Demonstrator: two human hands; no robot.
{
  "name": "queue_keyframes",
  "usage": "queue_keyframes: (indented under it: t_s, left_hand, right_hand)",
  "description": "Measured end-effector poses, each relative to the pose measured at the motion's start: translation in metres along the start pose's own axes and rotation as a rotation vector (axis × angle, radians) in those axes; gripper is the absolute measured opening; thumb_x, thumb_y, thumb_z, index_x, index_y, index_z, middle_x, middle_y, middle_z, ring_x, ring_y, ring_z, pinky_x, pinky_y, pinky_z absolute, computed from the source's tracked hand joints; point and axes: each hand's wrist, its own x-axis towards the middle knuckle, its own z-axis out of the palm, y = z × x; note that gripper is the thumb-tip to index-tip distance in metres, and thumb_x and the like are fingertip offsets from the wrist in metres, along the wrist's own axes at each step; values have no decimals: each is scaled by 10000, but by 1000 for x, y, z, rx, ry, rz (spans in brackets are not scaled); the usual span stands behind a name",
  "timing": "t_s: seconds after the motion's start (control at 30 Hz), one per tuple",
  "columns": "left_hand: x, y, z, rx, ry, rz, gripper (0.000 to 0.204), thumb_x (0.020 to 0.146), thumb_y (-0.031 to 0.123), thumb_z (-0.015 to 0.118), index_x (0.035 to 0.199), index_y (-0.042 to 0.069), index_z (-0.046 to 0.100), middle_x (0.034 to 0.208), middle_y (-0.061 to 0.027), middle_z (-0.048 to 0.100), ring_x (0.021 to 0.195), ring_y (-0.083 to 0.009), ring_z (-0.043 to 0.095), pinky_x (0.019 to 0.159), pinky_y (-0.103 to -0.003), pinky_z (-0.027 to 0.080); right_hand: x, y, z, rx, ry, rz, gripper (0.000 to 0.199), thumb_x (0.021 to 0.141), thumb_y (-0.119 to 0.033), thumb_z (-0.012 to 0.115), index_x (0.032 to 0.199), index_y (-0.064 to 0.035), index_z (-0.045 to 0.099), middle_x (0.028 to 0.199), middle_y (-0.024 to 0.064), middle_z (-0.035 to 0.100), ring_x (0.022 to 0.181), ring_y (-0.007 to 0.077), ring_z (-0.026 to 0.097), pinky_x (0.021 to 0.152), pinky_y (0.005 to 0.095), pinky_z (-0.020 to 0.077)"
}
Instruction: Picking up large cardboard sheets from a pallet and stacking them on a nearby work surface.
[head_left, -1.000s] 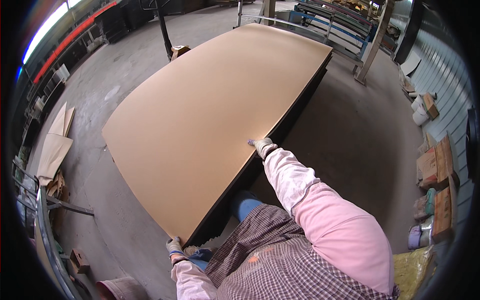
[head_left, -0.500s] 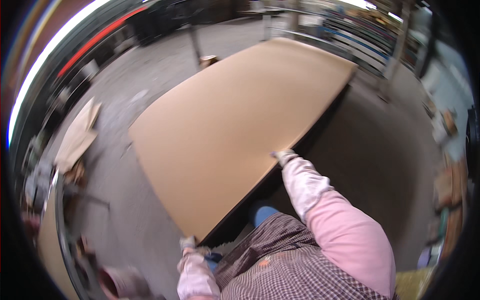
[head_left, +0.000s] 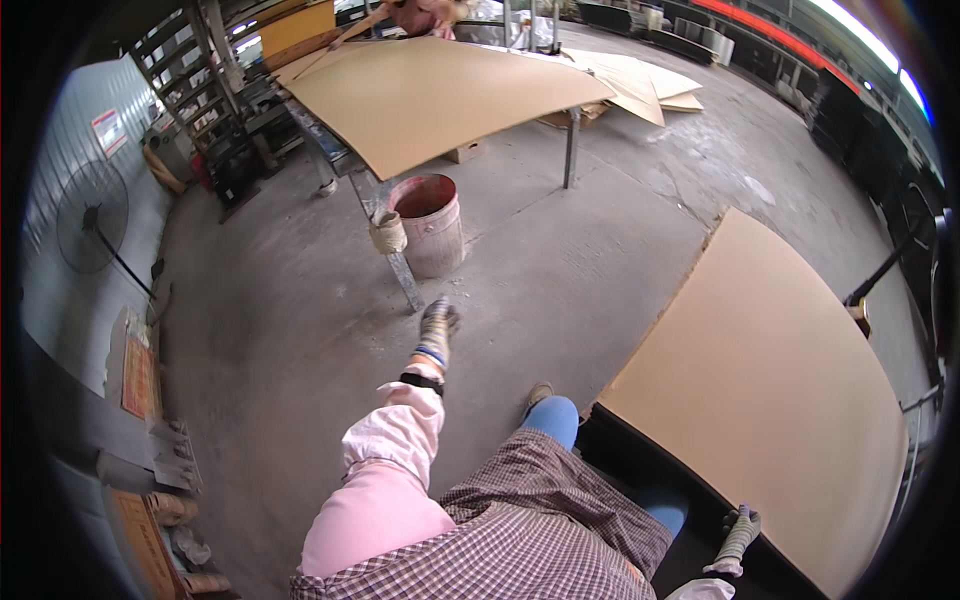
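My left hand (head_left: 438, 328), in a striped knit glove, reaches forward over the concrete floor with nothing in it, its fingers loosely stretched. Ahead of it are a metal table leg (head_left: 404, 278) and a dusty pink bucket (head_left: 432, 230). At lower right my gloved right hand (head_left: 738, 532) is at the near edge of a large brown board (head_left: 770, 370), its fingers looking curled over that edge. This board lies on a dark stack (head_left: 640, 455) beside my legs. Another large brown board (head_left: 440, 90) covers the table ahead, one corner jutting toward me.
Behind the table another person (head_left: 415, 15) leans over the board with an arm stretched across it. Loose brown sheets (head_left: 640, 85) lie beyond the table's right end. A standing fan (head_left: 92, 215) is by the left wall, and a shelving rack (head_left: 185, 75) stands at the far left.
My view has swung left toward the table. My left hand has come off the board's corner and now reaches forward; my right hand is still at the board's edge.
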Motion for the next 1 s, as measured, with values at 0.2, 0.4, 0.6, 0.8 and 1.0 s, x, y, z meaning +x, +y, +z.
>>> queue_keyframes:
  t_s: [0.2,0.4,0.6,0.8,1.0]
  left_hand:
    - [15,69,-80,-158,101,94,802,634,558,566,1210,62,310,1059,-119,459,981,-258,454,843,-377,353]
    - [76,158,-56,-126,93,126,992,602,596,565,1275,18,123,1288,-171,234,1183,-296,248,970,-401,189]
    - [2,120,229,-37,-521,161,439,707,375,564,1016,77,473,862,-42,532,744,-176,524,634,-307,429]
    - [-107,17,316,204,-1068,953,251,799,133,430,1012,17,492,974,-116,535,895,-232,508,830,-343,394]
    - [39,237,87,56,-641,517,319,770,155,453,1059,21,462,1035,-123,509,949,-266,480,830,-369,388]
  right_hand:
    - [5,-45,45,117,-141,-121,188,740,-241,585,777,-103,463,554,53,530,415,168,510,324,278,399]
    - [-3,-60,84,100,-168,-103,97,747,-144,536,719,-90,461,530,70,515,384,183,506,300,284,394]
    - [-164,-139,277,-11,-851,-258,355,709,-134,613,1012,0,484,755,79,549,666,127,522,597,228,433]
    - [-213,-337,341,1061,-994,-267,161,777,-170,531,885,-51,526,846,26,519,806,121,487,737,263,397]
    - [-117,-424,24,137,-173,-1402,235,808,-69,361,968,-51,532,936,36,550,843,164,519,806,260,381]
